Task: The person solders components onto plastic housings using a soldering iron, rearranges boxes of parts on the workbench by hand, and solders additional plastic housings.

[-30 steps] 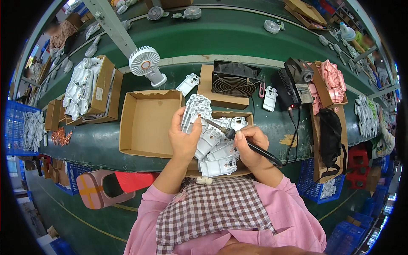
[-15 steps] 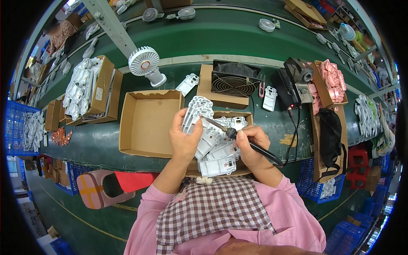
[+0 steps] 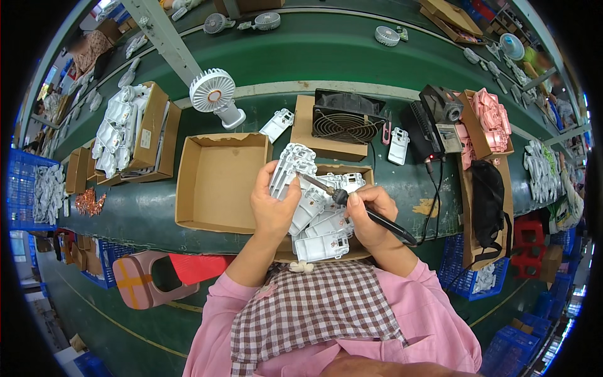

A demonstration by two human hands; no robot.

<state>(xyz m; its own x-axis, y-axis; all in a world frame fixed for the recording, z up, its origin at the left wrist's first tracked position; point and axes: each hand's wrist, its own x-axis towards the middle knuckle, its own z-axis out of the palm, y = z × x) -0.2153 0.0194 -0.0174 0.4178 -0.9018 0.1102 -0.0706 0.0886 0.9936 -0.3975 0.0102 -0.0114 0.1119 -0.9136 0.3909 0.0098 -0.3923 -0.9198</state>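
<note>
My left hand (image 3: 274,207) is wrapped around a white plastic shell (image 3: 290,168), thumb on its near face and fingers behind it, holding it upright above the box in front of me. My right hand (image 3: 367,217) is closed in a pen grip on a soldering iron (image 3: 358,208), whose black handle runs back past my wrist to a cord; its metal tip points up and left and meets the shell just beside my left thumb (whether it truly touches I cannot tell from here).

Under both hands sits a small cardboard box (image 3: 363,252) heaped with more white shells (image 3: 321,234) of the same kind. Just left of my left hand lies an open, bare cardboard box (image 3: 220,182). Beyond my hands, farther across the green table (image 3: 144,210), stand a small white fan (image 3: 215,95) and a black square fan (image 3: 344,119) resting on a cardboard piece. Off to my right hangs a black bag (image 3: 490,198), near a box of pink parts (image 3: 493,119).
</note>
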